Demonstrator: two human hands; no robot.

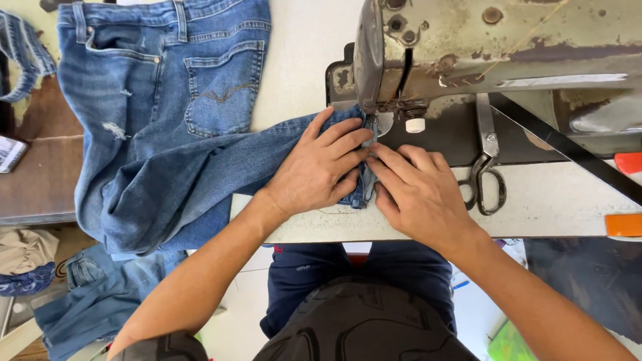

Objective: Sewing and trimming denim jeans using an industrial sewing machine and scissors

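A pair of blue jeans (pixel 160 107) lies spread over the pale sewing table (pixel 548 200), one leg folded across toward a worn grey sewing machine (pixel 481 47). My left hand (pixel 317 167) rests flat on the denim leg, fingers stretched to the needle area (pixel 372 124). My right hand (pixel 414 190) presses beside it on the folded hem, fingertips meeting the left ones just below the presser foot. Both hands pin the fabric down.
Metal scissors (pixel 487 170) lie on the table right of my right hand. A black strap (pixel 568 150) crosses diagonally at right. Orange items (pixel 625 224) sit at the right edge. More denim (pixel 87 301) lies on the floor at left; a phone (pixel 10 154) at far left.
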